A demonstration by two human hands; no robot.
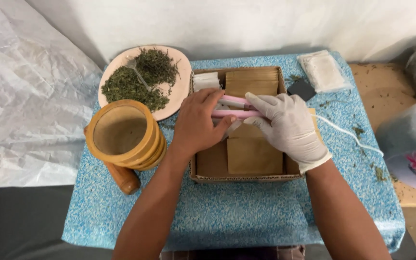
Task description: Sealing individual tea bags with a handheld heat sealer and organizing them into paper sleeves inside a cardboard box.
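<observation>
My bare left hand (198,124) and my white-gloved right hand (287,126) meet over an open cardboard box (244,177) on a small blue-speckled table. Between them they hold a slim pink device with two long arms (234,107), pressed together over a small pale bag that is mostly hidden under the fingers. Inside the box lie brown paper pouches (253,155), with more stacked at its far end (251,79) beside a small stack of white bags (205,81).
A pale plate of dried green herbs (143,77) with a clear spoon sits at the back left. A wooden mortar (121,132) and pestle (121,178) stand left of the box. A packet of white bags (322,71), a small black object (300,89) and a white cord (347,135) lie to the right.
</observation>
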